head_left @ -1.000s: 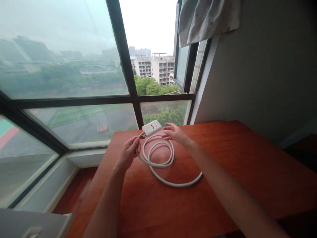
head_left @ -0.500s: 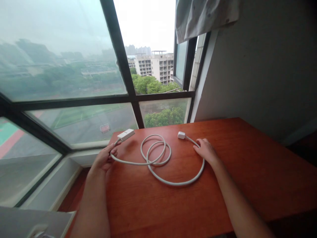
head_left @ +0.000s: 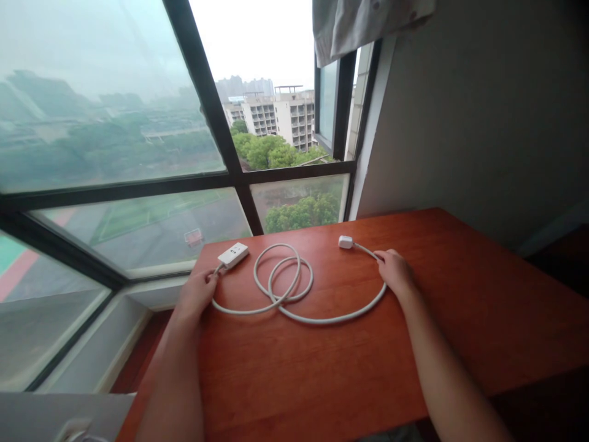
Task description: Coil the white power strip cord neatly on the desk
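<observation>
A white extension cord lies on the reddish-brown table, its cable [head_left: 322, 321] looped over itself in overlapping rings near the middle. At the left end is a small white socket block [head_left: 234, 255] with dark holes on its top face. My left hand [head_left: 201, 290] pinches the cable just behind that block, at the table's left edge. The white plug [head_left: 345, 242] forms the far right end, near the back of the table. My right hand [head_left: 394, 271] is closed on the cable a short way from the plug, with some fingers hidden beneath it.
The wooden table [head_left: 294, 380] reaches up to the windows. A dark window frame [head_left: 294, 174] runs along its back, with one sash [head_left: 339, 104] standing open. A grey curtain [head_left: 368, 24] hangs above, and a wall [head_left: 460, 123] rises on the right.
My right hand has moved right, drawing the plug end along with it. The left hand has lowered, and the socket block now appears flatter on the table. The view has shifted slightly.
</observation>
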